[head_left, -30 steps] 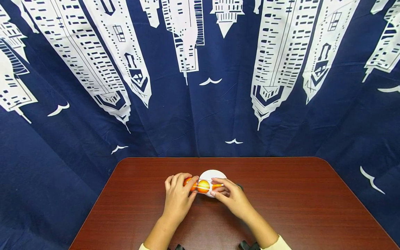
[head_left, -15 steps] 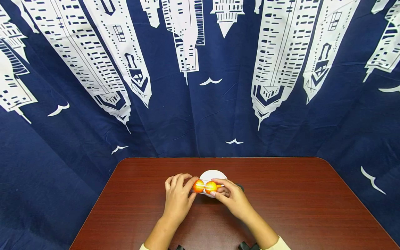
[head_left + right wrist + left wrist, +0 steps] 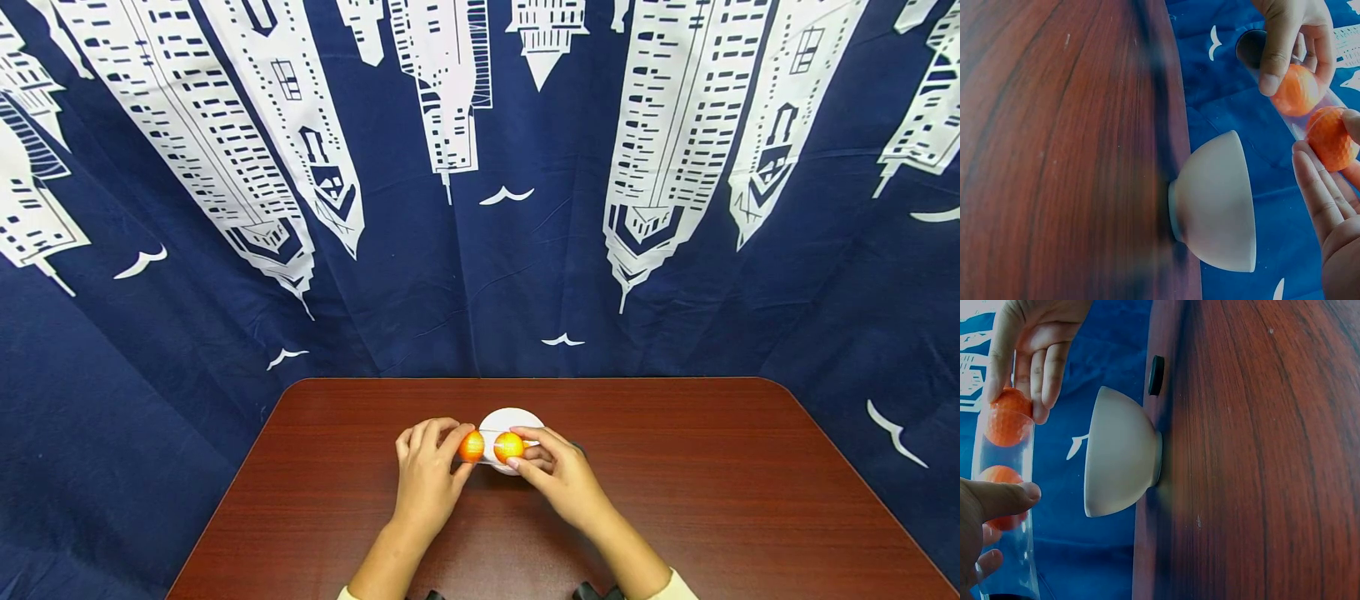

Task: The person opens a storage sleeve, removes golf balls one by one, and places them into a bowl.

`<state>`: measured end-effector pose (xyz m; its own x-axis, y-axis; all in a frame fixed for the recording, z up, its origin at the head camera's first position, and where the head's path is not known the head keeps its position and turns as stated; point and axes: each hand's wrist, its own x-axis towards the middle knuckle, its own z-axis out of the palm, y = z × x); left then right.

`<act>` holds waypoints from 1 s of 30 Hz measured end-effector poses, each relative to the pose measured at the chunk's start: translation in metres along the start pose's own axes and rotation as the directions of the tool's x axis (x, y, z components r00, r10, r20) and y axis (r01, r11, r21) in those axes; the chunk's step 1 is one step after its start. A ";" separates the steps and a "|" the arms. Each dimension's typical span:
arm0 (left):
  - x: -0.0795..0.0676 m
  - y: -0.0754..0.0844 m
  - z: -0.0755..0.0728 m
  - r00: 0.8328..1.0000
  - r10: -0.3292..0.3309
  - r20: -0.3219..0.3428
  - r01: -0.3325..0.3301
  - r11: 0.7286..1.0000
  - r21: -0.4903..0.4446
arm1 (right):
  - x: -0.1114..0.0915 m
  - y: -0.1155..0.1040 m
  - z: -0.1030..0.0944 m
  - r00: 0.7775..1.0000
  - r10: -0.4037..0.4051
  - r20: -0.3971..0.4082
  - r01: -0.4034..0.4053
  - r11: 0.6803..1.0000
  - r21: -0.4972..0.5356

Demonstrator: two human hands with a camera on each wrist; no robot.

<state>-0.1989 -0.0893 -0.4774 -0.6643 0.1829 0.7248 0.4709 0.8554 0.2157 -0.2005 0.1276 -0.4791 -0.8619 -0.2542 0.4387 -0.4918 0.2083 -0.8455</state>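
Observation:
Both hands hold a clear plastic tube [image 3: 1002, 450] level above a white bowl [image 3: 501, 419]. My left hand [image 3: 427, 467] grips the tube near its dark-capped end, thumb across it. One orange golf ball [image 3: 472, 447] sits inside the tube at those fingers. At the tube's other end, a second orange golf ball [image 3: 1333, 139] stands partly out of the rim. My right hand [image 3: 558, 467] pinches this ball between thumb and fingers. A bit of orange shows behind the right fingers in the head view.
The bowl stands upright on the brown wooden table [image 3: 675, 467] below the tube. A black round cap [image 3: 1156, 375] lies on the table beside it, right of the bowl. Behind the table hangs a blue cloth [image 3: 525, 275] with white buildings printed on it.
Both golf balls slid right along the tube, and the leading one came to the right fingers. Most recently the other ball moved slightly back left, widening the gap. The hands stayed nearly in place.

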 end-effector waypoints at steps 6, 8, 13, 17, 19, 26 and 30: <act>-0.001 -0.004 0.003 0.999 -0.032 -0.011 0.032 0.999 -0.036 | 0.002 0.002 -0.002 0.999 -0.047 -0.024 0.048 0.999 0.004; 0.000 -0.005 0.004 0.999 -0.049 -0.005 0.048 0.998 -0.046 | 0.003 0.003 -0.002 0.997 -0.068 -0.033 0.068 0.998 0.000; 0.001 -0.008 0.003 0.995 -0.096 0.014 0.096 0.994 -0.059 | 0.006 0.004 -0.006 0.995 -0.087 -0.057 0.087 0.996 -0.010; 0.001 -0.010 0.001 0.992 -0.128 0.015 0.129 0.988 -0.080 | 0.008 0.004 -0.009 0.996 -0.063 -0.063 0.062 0.998 -0.027; 0.001 -0.011 0.000 0.989 -0.147 0.011 0.148 0.984 -0.097 | 0.010 0.005 -0.009 0.997 -0.044 -0.064 0.042 0.998 -0.044; 0.002 -0.014 -0.001 0.976 -0.217 -0.010 0.212 0.961 -0.178 | 0.019 0.013 -0.008 0.999 -0.038 -0.038 0.033 0.993 -0.117; 0.003 -0.016 -0.002 0.970 -0.240 -0.033 0.228 0.952 -0.204 | 0.025 0.019 -0.005 0.997 -0.074 0.011 0.075 0.984 -0.159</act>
<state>-0.2075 -0.1031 -0.4776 -0.7384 -0.0432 0.6730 0.4153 0.7571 0.5043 -0.2318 0.1303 -0.4824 -0.8215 -0.2796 0.4969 -0.5685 0.3357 -0.7511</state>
